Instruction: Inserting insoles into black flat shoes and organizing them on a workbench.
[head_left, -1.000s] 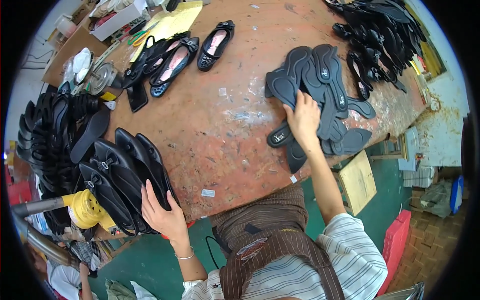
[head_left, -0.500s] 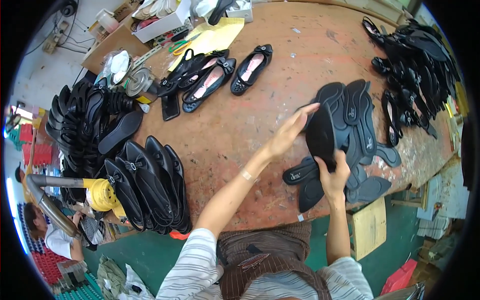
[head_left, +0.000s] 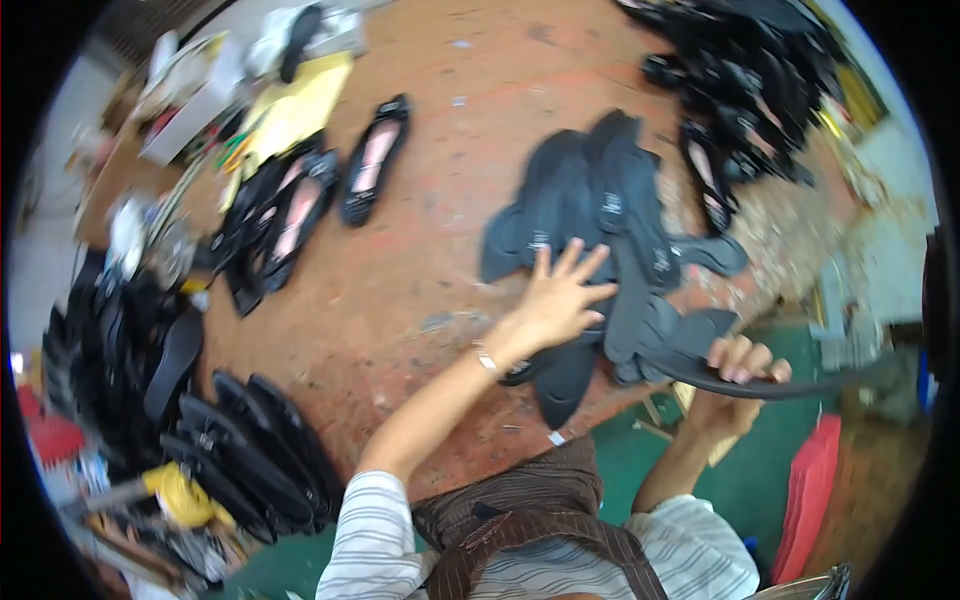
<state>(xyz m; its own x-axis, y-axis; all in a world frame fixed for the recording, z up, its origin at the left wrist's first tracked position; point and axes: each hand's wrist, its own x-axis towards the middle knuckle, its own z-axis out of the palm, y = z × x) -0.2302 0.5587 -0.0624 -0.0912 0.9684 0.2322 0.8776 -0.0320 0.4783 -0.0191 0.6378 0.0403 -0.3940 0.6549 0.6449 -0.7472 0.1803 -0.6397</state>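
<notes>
A loose pile of black shoe insoles (head_left: 561,190) lies on the worn table in front of me. My left hand (head_left: 562,302) is spread over the lower left part of this pile, fingers apart; I cannot tell how firmly it touches. At the table's near right edge my right hand (head_left: 740,372) grips a long black insole (head_left: 835,388). That insole is seen nearly edge-on, its right end sticking out past the table over the floor. My right fingers curl over its top, while its left end reaches the pile.
Black shoes with pink linings (head_left: 372,165) stand at the far left. Nested black shoes (head_left: 250,455) line the near left edge, beside more black shoe parts (head_left: 120,370). Another heap of black shoes (head_left: 760,80) is at the far right. A red object (head_left: 808,500) stands below right.
My right hand has carried the insole right and toward me, turning it edge-on. The left hand has left it and lowered, fingers spreading over the pile. The whole view has shifted.
</notes>
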